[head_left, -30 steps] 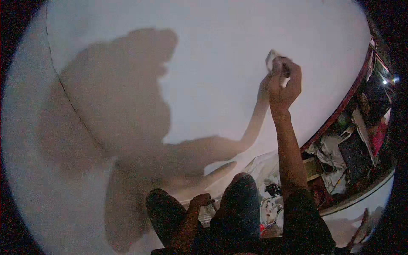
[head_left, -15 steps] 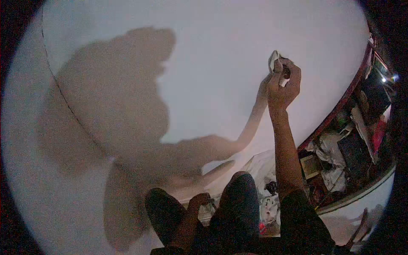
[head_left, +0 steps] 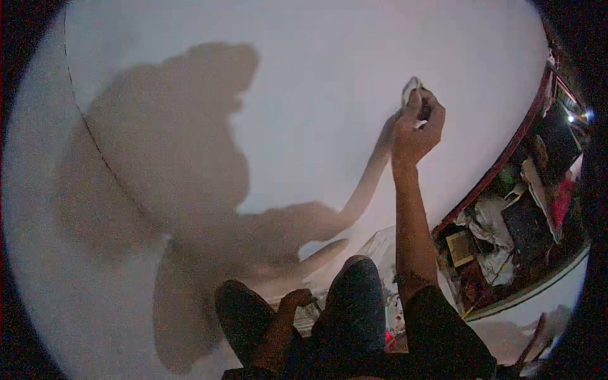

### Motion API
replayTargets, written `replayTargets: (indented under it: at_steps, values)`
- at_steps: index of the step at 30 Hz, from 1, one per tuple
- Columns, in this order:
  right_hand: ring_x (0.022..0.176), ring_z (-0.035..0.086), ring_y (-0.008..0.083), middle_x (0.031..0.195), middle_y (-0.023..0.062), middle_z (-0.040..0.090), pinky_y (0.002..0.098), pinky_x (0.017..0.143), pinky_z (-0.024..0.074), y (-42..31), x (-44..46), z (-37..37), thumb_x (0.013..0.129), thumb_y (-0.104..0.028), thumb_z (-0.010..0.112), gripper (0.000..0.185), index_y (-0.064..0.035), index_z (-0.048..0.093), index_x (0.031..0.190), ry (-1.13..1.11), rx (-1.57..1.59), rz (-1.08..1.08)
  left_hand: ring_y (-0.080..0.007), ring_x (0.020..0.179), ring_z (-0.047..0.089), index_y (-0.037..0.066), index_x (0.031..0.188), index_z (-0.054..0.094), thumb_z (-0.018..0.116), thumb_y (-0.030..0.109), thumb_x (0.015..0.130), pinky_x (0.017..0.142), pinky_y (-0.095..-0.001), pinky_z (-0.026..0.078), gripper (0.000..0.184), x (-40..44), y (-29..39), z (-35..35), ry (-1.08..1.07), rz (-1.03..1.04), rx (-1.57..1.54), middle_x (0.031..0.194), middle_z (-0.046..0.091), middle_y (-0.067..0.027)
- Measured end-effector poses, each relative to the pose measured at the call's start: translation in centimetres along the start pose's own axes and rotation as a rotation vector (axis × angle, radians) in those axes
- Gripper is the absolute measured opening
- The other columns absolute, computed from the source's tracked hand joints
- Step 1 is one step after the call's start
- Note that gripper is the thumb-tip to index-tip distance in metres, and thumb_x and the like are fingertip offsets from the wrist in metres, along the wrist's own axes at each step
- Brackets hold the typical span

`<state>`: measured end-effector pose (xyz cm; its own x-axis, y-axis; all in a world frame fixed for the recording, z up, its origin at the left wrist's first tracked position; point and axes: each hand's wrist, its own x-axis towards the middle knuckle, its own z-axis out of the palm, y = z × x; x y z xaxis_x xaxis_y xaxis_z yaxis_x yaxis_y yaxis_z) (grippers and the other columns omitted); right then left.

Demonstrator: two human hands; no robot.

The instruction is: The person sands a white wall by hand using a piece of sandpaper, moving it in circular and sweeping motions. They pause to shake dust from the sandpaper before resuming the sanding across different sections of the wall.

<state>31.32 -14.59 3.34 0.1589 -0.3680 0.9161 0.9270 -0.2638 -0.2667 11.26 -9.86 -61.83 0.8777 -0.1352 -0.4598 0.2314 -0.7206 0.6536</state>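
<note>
In the head view, the right hand [head_left: 418, 130] pinches a pale folded pad [head_left: 410, 94] between thumb and fingers, up at the white wall [head_left: 329, 114]. The left hand [head_left: 296, 299] is low, between the knees [head_left: 361, 285]; it is too dark to tell whether it grips anything. The pad could slip if the pinch loosens, and the broad shadow [head_left: 183, 145] could hide flaws on the wall's left part.

Dim, grainy, large shadow [head_left: 171, 139] left, small glare [head_left: 570, 119] right, fisheye-curved edges
</note>
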Motion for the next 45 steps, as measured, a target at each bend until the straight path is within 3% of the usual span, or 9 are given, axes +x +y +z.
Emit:
replayTargets:
  at_steps: [8, 11, 15, 22, 24, 29, 37, 41, 45]
  values:
    - [0.095, 0.058, 0.0346, 0.096, 0.0131, 0.062, 0.0446, 0.094, 0.0422, 0.1, -6.9, -3.3, 0.083, -0.011, 0.061, 0.014, -0.0078, 0.063, 0.096, -0.735, -0.036, -0.434, -0.0363, 0.097, 0.064, 0.001, 0.113, 0.064, 0.055, 0.055, 0.091, 0.085, -0.0466, 0.049, 0.058, 0.4, 1.0, -0.1, -0.038, -0.022, 0.046, 0.111, 0.065, -0.0206]
    - [0.078, 0.059, 0.0188, 0.09, 0.0072, 0.062, 0.0284, 0.072, 0.0481, -0.2, -6.1, -1.7, 0.089, -0.009, 0.062, 0.01, -0.0032, 0.063, 0.097, -0.156, 0.084, -0.089, -0.0366, 0.1, 0.063, 0.001, 0.113, 0.063, 0.055, 0.056, 0.09, 0.088, -0.0471, 0.049, 0.061, 3.1, -3.0, 1.9, -0.021, 0.034, 0.093, 0.113, 0.065, -0.0209]
    - [0.081, 0.059, 0.0174, 0.09, 0.0079, 0.063, 0.0286, 0.075, 0.0489, -2.0, -5.7, -0.8, 0.092, -0.013, 0.064, 0.012, -0.0021, 0.064, 0.097, -0.034, 0.057, 0.021, -0.0372, 0.104, 0.062, 0.001, 0.114, 0.062, 0.056, 0.058, 0.089, 0.091, -0.0476, 0.048, 0.063, 1.4, -3.1, 2.0, -0.001, 0.053, 0.082, 0.115, 0.064, -0.0214]
    - [0.099, 0.057, 0.037, 0.099, 0.0153, 0.062, 0.0483, 0.086, 0.0449, -2.5, -13.0, -5.4, 0.079, -0.015, 0.067, 0.022, -0.0085, 0.062, 0.099, -0.87, -0.017, -0.314, -0.0375, 0.106, 0.062, 0.001, 0.115, 0.062, 0.055, 0.059, 0.089, 0.093, -0.048, 0.047, 0.064, 0.5, -2.1, 1.4, 0.018, 0.04, 0.043, 0.116, 0.064, -0.0216]
    - [0.082, 0.061, 0.0208, 0.092, 0.0092, 0.064, 0.0327, 0.078, 0.0499, -0.1, -11.1, -3.9, 0.09, -0.007, 0.063, 0.012, -0.0051, 0.065, 0.102, -0.473, 0.008, -0.161, -0.0376, 0.106, 0.061, 0.001, 0.115, 0.062, 0.055, 0.059, 0.089, 0.093, -0.048, 0.047, 0.065, 0.6, -2.1, 1.1, 0.021, 0.041, 0.041, 0.117, 0.064, -0.0217]
    - [0.079, 0.06, 0.016, 0.091, 0.0076, 0.064, 0.0273, 0.074, 0.0489, -1.1, -6.1, -2.5, 0.091, -0.009, 0.063, 0.009, -0.0027, 0.063, 0.098, -0.101, 0.037, 0.082, -0.0379, 0.107, 0.061, 0.0, 0.116, 0.062, 0.055, 0.06, 0.089, 0.094, -0.0483, 0.047, 0.066, 0.5, -2.7, 2.0, 0.034, 0.047, 0.038, 0.118, 0.064, -0.0219]
    - [0.094, 0.064, 0.026, 0.098, 0.0111, 0.065, 0.0348, 0.084, 0.0501, -1.8, -10.8, -5.6, 0.085, -0.001, 0.061, 0.014, -0.0051, 0.064, 0.098, -0.677, -0.071, -0.329, -0.038, 0.108, 0.061, 0.0, 0.121, 0.061, 0.053, 0.062, 0.09, 0.097, -0.048, 0.046, 0.07, -0.4, -2.2, 1.7, 0.125, 0.035, -0.006, 0.118, 0.064, -0.0218]
    - [0.075, 0.059, 0.0149, 0.091, 0.009, 0.065, 0.0288, 0.07, 0.05, -0.9, -5.0, -3.4, 0.091, -0.011, 0.065, 0.011, -0.002, 0.064, 0.097, -0.196, -0.003, -0.053, -0.037, 0.109, 0.061, 0.001, 0.121, 0.061, 0.053, 0.063, 0.089, 0.098, -0.0481, 0.046, 0.07, -0.9, -1.9, 1.1, 0.073, 0.002, 0.008, 0.119, 0.063, -0.0214]
    - [0.084, 0.065, 0.0196, 0.094, 0.0104, 0.067, 0.0319, 0.076, 0.0519, -0.4, -4.0, -3.2, 0.094, -0.014, 0.062, 0.01, -0.0051, 0.064, 0.097, -0.172, 0.034, 0.033, -0.0361, 0.111, 0.06, 0.002, 0.122, 0.061, 0.053, 0.063, 0.089, 0.099, -0.0481, 0.045, 0.069, -0.8, -1.6, 0.9, 0.057, -0.011, 0.017, 0.12, 0.063, -0.021]
